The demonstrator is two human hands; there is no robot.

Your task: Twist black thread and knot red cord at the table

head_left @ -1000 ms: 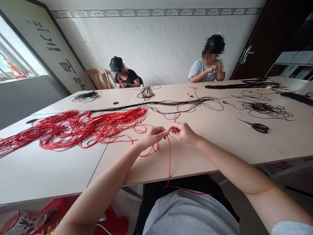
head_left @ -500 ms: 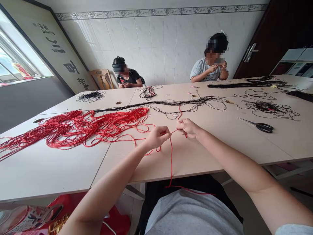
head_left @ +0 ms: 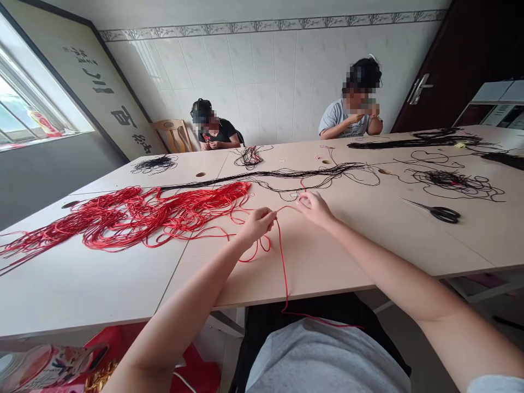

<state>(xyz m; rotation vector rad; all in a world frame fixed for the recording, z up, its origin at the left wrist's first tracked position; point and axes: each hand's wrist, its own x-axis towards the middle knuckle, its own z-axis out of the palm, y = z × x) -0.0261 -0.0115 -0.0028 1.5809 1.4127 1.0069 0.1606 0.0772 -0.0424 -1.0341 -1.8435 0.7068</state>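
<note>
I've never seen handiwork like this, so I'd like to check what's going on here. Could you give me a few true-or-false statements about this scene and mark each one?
1. A red cord runs between the left hand and the right hand. True.
2. The scissors lie among the red cords. False: they lie to the right of the right hand, away from the red cords.
3. The big heap beside the left hand is black. False: that heap is red.
4. One person and another person sit across the table. True.
5. A strand of the red cord hangs over the table's near edge. True.
</note>
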